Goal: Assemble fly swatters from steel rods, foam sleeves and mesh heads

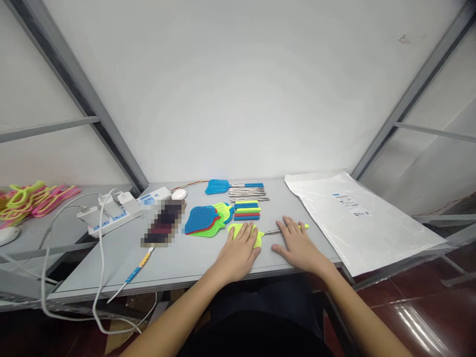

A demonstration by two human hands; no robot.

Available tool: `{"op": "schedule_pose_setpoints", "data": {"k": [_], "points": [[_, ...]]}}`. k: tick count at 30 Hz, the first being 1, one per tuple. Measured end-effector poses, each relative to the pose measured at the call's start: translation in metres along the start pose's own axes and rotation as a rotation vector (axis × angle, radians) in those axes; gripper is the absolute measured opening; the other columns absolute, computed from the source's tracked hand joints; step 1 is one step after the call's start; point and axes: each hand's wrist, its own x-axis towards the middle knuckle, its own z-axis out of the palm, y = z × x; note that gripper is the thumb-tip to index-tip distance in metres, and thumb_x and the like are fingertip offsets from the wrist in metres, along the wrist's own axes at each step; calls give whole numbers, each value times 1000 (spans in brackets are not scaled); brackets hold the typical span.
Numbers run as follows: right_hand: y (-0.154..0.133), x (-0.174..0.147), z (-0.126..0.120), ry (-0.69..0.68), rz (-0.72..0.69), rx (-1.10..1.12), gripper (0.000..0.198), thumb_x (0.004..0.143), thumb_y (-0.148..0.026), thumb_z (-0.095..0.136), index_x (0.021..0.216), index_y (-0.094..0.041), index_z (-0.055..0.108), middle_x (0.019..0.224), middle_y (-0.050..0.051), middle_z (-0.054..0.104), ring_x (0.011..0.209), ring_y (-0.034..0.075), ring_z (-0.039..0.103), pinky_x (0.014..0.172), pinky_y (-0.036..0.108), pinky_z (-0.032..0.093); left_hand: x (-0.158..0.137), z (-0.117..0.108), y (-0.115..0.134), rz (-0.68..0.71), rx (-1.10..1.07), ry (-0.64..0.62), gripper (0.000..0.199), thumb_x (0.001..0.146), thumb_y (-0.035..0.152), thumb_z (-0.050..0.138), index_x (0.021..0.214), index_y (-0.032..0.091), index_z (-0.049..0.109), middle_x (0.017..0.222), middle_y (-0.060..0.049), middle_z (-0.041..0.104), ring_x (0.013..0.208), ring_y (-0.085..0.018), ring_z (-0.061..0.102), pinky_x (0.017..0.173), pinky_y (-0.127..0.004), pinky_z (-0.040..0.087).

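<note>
A yellow-green fly swatter [259,239] lies crosswise near the front edge of the table. My left hand [240,254] rests flat on its perforated head, fingers stretched out. Over its metal rod and handle lies my right hand [297,243], fingers spread and thumb apart, with the handle's end showing beyond them. Behind my left hand is an overlapping pile of loose swatter heads [201,219] in blue, red, green and yellow. Coloured handle grips [247,210] lie in a row behind the swatter. Farther back are several metal rods [248,194] and a blue fly swatter [217,186].
A pixelated dark object [163,225] with a cable lies left, near white power strips [115,215] with plugs. A round white object [179,195] sits at the back. A large white plastic package [360,223] covers the right side. Colourful hangers [37,201] are piled far left.
</note>
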Motion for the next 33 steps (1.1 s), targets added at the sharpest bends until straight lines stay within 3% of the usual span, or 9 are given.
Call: {"op": "schedule_pose_setpoints", "data": {"k": [6,10,15,18,20,24,27,33], "points": [[14,2,-1,107,-4,114,33,98,-34,33,118,-21,56,140,13,49,134,25,40,108,50,29,-6,-4,-2,3,-82,60,52,97,45,35,145,26,35,157,-9,26,146,-27,16,116,-54,12],[14,3,-2,168,-3,167,17,95,-28,41,96,-23,57,125,9,59,125,24,48,99,47,36,-11,-9,-5,-52,-223,134,44,97,40,38,139,29,41,152,-6,36,143,-25,24,117,-55,9],[8,-3,-3,227,-22,170,15,97,-26,39,97,-22,53,99,5,66,93,19,61,105,50,28,-12,-12,-10,-200,-630,421,45,96,38,44,139,30,34,155,-7,27,144,-24,21,116,-47,23],[6,-9,-6,304,-62,152,15,98,-27,41,101,-22,54,92,6,66,86,21,62,97,45,37,-11,-11,-13,-288,-932,609,54,95,41,47,142,31,24,152,-9,31,141,-23,30,111,-42,33],[5,-14,-7,338,-102,144,15,97,-26,43,104,-22,55,95,7,67,88,22,61,85,39,42,-10,-11,-13,-339,-1151,562,54,94,43,49,141,28,26,145,-11,42,132,-23,43,104,-39,42],[2,-20,-9,335,-202,111,16,97,-22,44,107,-22,57,93,7,68,82,21,61,76,35,44,-11,-12,-14,-410,-1486,314,47,90,46,55,127,18,51,128,-13,61,112,-25,61,94,-38,50],[-2,-17,-11,384,-262,75,19,96,-17,46,109,-21,58,96,7,70,83,20,62,75,34,44,-12,-12,-16,-437,-1580,305,45,84,43,64,119,15,60,119,-13,67,103,-27,65,90,-40,52],[-14,0,-29,588,-418,-63,16,90,-9,55,99,-19,62,84,3,72,72,16,61,66,29,42,-10,-11,-18,-483,-1622,388,48,81,44,68,120,15,64,117,-15,68,100,-29,67,86,-40,53]]}}
